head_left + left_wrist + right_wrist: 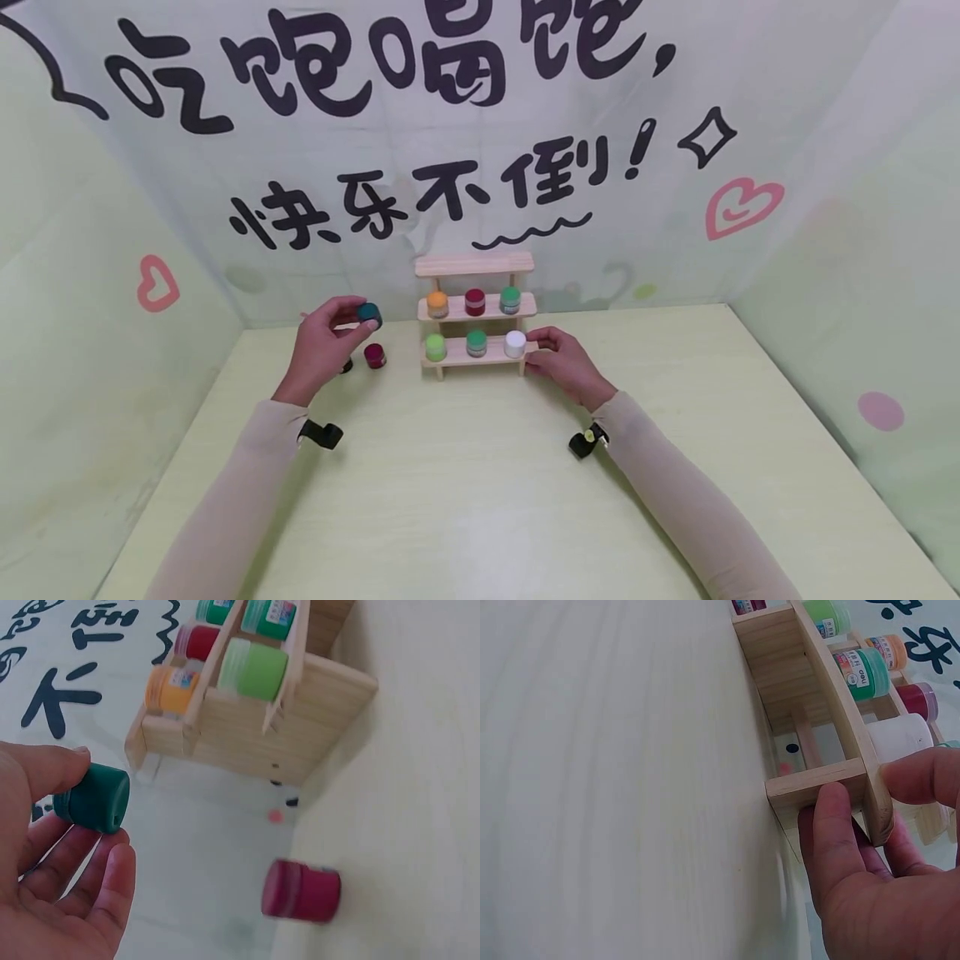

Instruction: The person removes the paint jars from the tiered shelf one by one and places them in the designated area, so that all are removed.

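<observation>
Holding teal-filled jar (99, 798), left hand (322, 343)

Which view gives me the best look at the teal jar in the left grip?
The left wrist view: the teal jar appears large there, with much of its side visible. The head view shows it much smaller, in the left grip; the right wrist view doesn't show it.

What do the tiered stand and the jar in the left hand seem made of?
Stand: bare-looking, matte pale wood; grain lines show on its boards. Jar in the left hand: probably plastic, smooth with a soft sheen; its teal colour looks even, but painted glass can't be excluded.
</observation>
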Motion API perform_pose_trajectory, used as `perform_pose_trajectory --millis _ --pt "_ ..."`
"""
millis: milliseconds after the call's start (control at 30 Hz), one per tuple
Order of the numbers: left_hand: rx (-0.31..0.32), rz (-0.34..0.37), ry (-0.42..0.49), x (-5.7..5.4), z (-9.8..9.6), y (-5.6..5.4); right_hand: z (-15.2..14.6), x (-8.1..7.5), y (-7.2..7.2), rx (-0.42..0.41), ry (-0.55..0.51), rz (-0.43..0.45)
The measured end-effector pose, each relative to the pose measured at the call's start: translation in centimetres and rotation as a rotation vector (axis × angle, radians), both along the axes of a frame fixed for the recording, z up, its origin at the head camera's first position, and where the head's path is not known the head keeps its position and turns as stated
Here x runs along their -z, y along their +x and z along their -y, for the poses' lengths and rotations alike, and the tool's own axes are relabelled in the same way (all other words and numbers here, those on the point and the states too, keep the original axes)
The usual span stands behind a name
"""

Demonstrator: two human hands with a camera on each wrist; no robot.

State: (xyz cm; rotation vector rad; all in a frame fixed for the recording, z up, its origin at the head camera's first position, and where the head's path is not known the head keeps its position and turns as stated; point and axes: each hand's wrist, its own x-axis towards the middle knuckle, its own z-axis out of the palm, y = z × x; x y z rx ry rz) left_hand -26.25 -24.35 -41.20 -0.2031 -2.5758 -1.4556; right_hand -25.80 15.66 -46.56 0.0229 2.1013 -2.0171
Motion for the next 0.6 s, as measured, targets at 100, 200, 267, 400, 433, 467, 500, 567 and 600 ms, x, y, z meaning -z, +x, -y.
perform_pose_trajectory --millis 100,200,267,400,433,467,500,567,600 --pt "-0.015 0.004 -0.012 0.8 1.3 0.3 -0.1 0.0 0.0 0.002 0.008 -0.005" --pt "-0.031 0.018 -0.022 1.6 2.4 0.6 -0.2 0.0 0.0 0.001 0.011 -0.01" --pt "-0.043 0.025 -0.017 2.2 3.3 0.7 -0.1 0.0 0.0 0.0 0.009 -0.01" --pt "-0.069 0.04 -0.002 3.3 4.8 1.0 0.0 0.0 0.1 -0.001 -0.004 -0.01" --pt "-0.075 0.043 0.002 3.5 5.1 1.1 0.0 0.0 0.1 0.002 -0.004 -0.01" --pt "-0.082 0.044 0.001 3.7 5.5 1.1 0.0 0.0 0.2 0.002 -0.005 -0.01" --pt "-0.091 0.045 -0.001 3.9 5.8 1.1 0.0 0.0 0.2 0.001 -0.004 -0.008" --pt "-0.109 0.045 -0.011 4.2 6.4 0.9 -0.1 0.0 0.1 0.0 -0.004 -0.004" --pt "-0.118 0.046 -0.017 4.4 6.7 0.8 -0.1 0.0 0.1 -0.002 0.0 -0.007"
